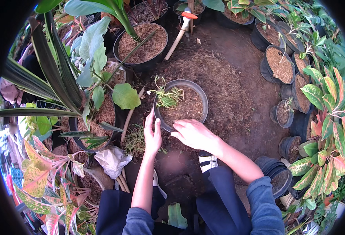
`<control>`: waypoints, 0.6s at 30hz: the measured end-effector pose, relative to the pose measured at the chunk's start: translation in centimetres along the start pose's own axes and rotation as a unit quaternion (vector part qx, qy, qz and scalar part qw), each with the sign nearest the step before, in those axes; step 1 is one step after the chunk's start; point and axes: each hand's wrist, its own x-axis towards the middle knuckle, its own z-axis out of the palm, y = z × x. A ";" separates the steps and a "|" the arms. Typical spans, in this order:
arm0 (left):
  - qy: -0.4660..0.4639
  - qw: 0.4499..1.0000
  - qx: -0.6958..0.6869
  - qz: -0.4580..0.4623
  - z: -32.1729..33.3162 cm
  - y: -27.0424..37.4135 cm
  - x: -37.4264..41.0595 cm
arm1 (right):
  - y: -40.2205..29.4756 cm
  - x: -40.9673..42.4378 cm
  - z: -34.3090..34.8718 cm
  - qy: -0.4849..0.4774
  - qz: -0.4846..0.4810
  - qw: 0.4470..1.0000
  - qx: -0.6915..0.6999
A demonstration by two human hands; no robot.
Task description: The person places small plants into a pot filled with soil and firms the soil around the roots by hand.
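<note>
A round dark plastic plant pot (201, 97) stands on the soil before me, filled with brown potting mix (190, 109). At its left side a small leafy plant (170, 98) leans over the rim, its pale stems reaching outside. My left hand (152, 133) rests against the pot's lower left outer wall, fingers extended and thumb apart. Over the near rim reaches my right hand (194, 133), its fingertips on the potting mix. Whether any mix is between those fingers is hidden.
A pipe with a red-handled tap (187, 19) rises beyond the pot. Large potted plants crowd the left, beside a crumpled white bag (113, 161) and pulled weeds (135, 142). Several black pots line the right, with a nested stack (273, 173). A cut stem piece (177, 216) lies between my feet.
</note>
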 end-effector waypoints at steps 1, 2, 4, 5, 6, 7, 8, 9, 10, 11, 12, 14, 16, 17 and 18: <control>-0.006 1.000 0.015 0.010 -0.2 -0.1 0.1 | -0.3 0.2 -0.3 -0.001 0.012 1.000 -0.011; -0.012 0.999 0.030 0.019 -0.3 -0.2 0.4 | -0.2 0.2 0.0 0.073 -0.026 0.997 -0.024; -0.028 0.998 0.052 0.032 -0.5 0.4 0.7 | 0.1 0.5 0.3 0.051 -0.083 0.991 -0.093; -0.030 0.998 0.050 0.030 -0.5 0.5 0.8 | 0.3 0.5 0.4 0.004 -0.104 0.987 -0.120; -0.031 0.998 0.050 0.028 -0.6 0.4 0.8 | 0.7 0.6 0.4 -0.023 -0.101 0.987 -0.123; -0.031 0.998 0.049 0.026 -0.8 0.4 0.9 | 1.2 0.6 0.4 -0.050 -0.098 0.986 -0.127; -0.038 0.996 0.069 0.042 -1.0 0.3 0.9 | 1.7 0.5 0.3 -0.076 -0.094 0.984 -0.131; -0.039 0.996 0.072 0.039 -1.0 0.4 0.9 | 1.9 0.6 -0.1 -0.091 -0.076 0.977 -0.176; -0.040 0.996 0.074 0.035 -1.0 0.4 0.9 | 2.2 0.5 -0.4 -0.076 -0.077 0.975 -0.195; -0.041 0.996 0.077 0.032 -1.0 0.5 0.9 | 2.5 0.5 -0.6 -0.061 -0.078 0.972 -0.214; -0.043 0.996 0.074 0.033 -1.0 0.5 0.9 | 2.6 0.5 -0.7 -0.052 -0.092 0.971 -0.215; -0.042 0.996 0.074 0.024 -1.0 0.6 0.8 | 2.4 0.4 -0.2 -0.092 -0.104 0.971 -0.195; -0.044 0.996 0.073 0.023 -0.9 0.7 0.8 | 2.3 0.5 0.4 -0.126 -0.093 0.971 -0.182; -0.045 0.996 0.073 0.028 -0.9 0.7 0.8 | 2.5 0.6 0.5 -0.108 -0.098 0.973 -0.180; -0.046 0.996 0.073 0.031 -0.9 0.9 0.8 | 2.6 0.8 0.5 -0.091 -0.105 0.974 -0.177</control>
